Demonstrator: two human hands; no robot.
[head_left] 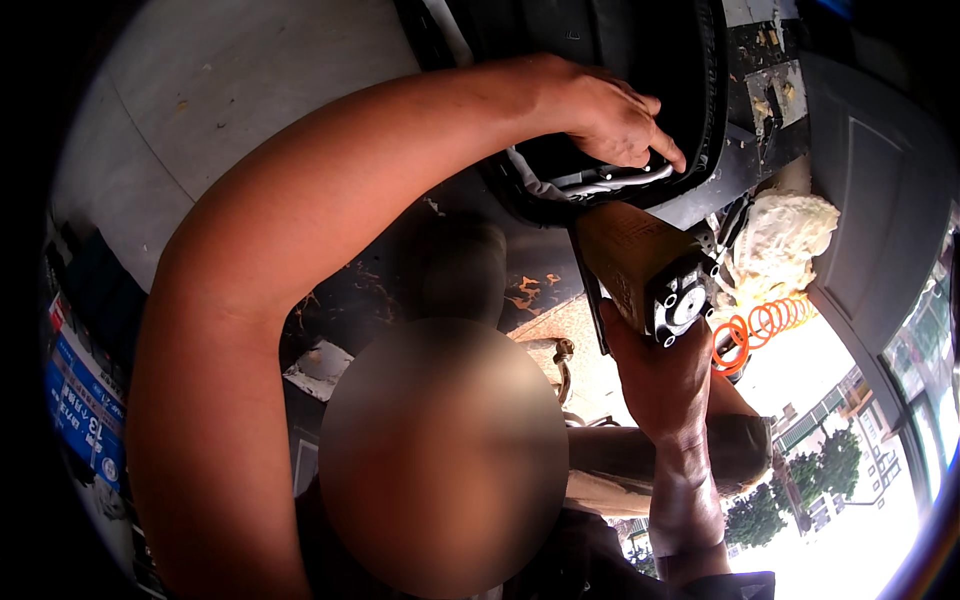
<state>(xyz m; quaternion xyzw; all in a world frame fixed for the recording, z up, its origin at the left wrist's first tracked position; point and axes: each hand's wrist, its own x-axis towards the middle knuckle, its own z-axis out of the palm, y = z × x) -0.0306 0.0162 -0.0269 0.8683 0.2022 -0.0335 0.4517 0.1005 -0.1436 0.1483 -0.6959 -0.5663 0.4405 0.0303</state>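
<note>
My left arm arches in from the lower left. My left hand (pixel 612 122) lies over a black upholstered part (pixel 712 60), perhaps a seat, with a raised rim. Its index finger is stretched out against the inner edge at the near right corner; other fingers are partly hidden beneath. A strip of grey-white material (pixel 615 184) runs along the near inside edge. Just below that edge, my right hand (pixel 655 385) grips a dark, boxy staple gun (pixel 640 255), its round end cap toward me and its far end close to the rim. The gun's tip is hidden.
An orange coiled hose (pixel 765 328) hangs right of the staple gun, below crumpled pale material (pixel 790 235). A worn dark work surface (pixel 370 290) has chipped patches. At left stands a blue printed package (pixel 85 400). A blurred oval hides the lower middle.
</note>
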